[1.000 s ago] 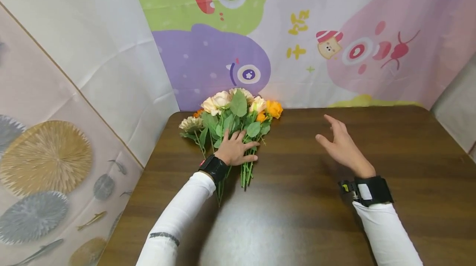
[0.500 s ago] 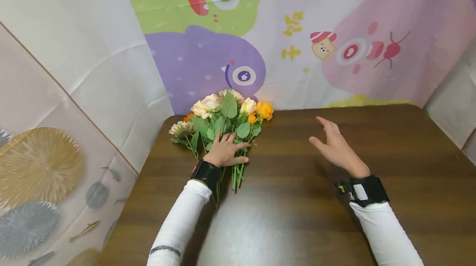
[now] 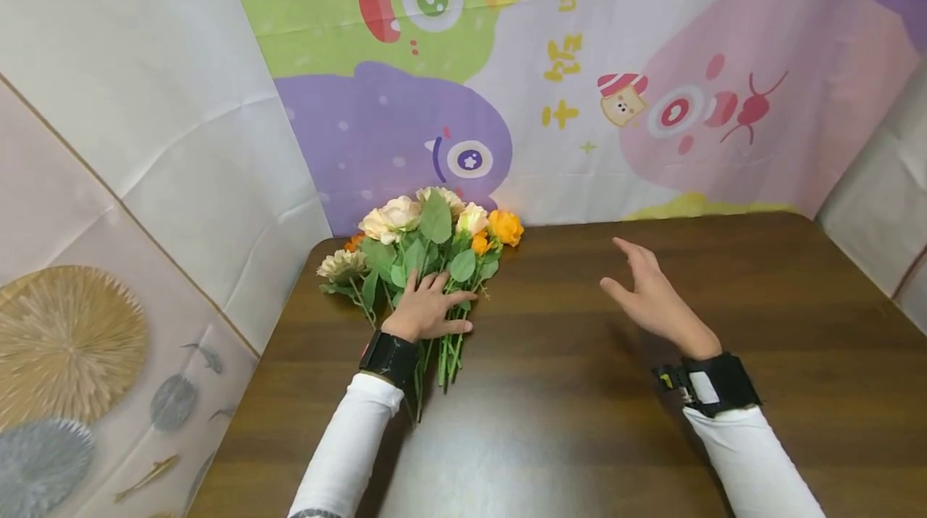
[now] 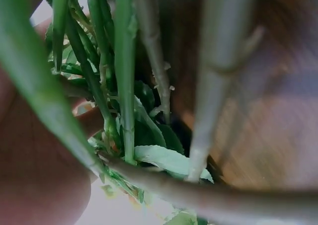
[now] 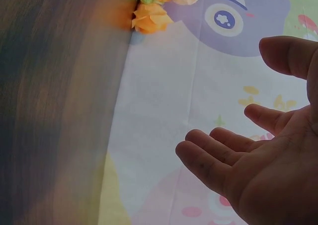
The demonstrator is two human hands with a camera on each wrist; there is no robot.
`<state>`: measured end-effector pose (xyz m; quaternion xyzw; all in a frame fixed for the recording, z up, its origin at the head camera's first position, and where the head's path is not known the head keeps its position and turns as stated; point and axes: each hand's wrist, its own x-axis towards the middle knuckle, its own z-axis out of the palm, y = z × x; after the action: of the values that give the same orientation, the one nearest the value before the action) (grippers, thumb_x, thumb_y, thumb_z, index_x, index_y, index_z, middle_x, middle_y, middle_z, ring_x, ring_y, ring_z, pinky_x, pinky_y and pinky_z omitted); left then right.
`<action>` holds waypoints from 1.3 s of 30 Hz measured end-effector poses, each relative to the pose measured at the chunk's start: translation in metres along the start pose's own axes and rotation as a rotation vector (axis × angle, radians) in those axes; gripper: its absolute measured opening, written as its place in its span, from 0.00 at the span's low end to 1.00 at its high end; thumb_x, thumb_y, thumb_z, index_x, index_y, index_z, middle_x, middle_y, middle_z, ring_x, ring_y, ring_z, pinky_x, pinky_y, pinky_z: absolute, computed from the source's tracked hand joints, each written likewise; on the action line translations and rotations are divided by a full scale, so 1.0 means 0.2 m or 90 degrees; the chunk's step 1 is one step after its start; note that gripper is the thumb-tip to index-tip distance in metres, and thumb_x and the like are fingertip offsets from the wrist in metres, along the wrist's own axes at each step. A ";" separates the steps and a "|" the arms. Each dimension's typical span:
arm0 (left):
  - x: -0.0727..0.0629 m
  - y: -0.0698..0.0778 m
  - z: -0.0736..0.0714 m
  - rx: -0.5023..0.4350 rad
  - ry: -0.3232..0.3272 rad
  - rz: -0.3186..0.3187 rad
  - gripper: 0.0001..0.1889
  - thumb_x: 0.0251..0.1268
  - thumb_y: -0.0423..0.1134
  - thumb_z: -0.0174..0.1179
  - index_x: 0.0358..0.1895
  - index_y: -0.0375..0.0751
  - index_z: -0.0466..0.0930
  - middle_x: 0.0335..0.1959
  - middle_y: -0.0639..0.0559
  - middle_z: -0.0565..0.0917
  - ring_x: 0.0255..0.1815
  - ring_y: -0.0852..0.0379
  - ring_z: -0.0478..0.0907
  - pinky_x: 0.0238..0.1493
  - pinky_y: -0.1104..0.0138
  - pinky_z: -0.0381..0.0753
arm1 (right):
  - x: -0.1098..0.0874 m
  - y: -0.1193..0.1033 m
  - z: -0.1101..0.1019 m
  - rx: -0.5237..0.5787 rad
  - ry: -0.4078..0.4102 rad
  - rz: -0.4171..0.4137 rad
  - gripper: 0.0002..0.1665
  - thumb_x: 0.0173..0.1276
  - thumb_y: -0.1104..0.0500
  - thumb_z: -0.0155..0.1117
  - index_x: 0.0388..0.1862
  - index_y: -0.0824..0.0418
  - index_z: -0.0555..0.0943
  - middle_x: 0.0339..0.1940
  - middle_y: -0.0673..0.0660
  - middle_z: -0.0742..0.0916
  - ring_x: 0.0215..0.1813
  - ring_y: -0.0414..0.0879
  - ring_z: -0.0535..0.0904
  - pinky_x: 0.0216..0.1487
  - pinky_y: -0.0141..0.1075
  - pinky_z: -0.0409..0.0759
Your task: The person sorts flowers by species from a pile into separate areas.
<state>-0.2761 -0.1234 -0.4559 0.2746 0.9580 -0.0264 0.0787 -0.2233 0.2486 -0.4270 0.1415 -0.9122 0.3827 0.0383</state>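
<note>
A bunch of flowers (image 3: 434, 240) with cream and orange blooms, broad green leaves and long bare stems (image 3: 451, 361) lies toward the back left of the table. My left hand (image 3: 427, 313) rests across the upper stems, fingers spread and pointing at the leaves. Green and brownish stems (image 4: 128, 86) run close past the palm in the left wrist view, with a serrated leaf (image 4: 164, 158) behind them. Well to the right, my right hand (image 3: 655, 293) hovers over the table, holding nothing, its palm turned toward the flowers. Its thumb stands apart from the extended fingers in the right wrist view.
The dark wooden table (image 3: 565, 413) ends at the back against a cartoon-printed cloth (image 3: 565, 172). A pale curtain (image 3: 174, 140) with gold and silver discs hangs along the left side. Each wrist wears a black strap (image 3: 724, 384).
The head view has shifted, so table, flowers and both hands sit a little farther left and lower. The left hand stays on the stems; the right hand still hovers.
</note>
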 end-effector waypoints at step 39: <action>-0.09 -0.11 0.03 -0.087 0.026 -0.032 0.32 0.65 0.61 0.60 0.71 0.60 0.70 0.76 0.33 0.57 0.77 0.32 0.49 0.74 0.37 0.37 | -0.02 -0.04 -0.06 0.017 -0.014 0.008 0.43 0.77 0.53 0.57 0.80 0.66 0.48 0.77 0.72 0.55 0.74 0.70 0.56 0.66 0.63 0.63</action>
<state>-0.2722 -0.1510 -0.4593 0.2449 0.9655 0.0426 0.0772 -0.2177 0.2528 -0.4141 0.1406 -0.9083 0.3932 0.0241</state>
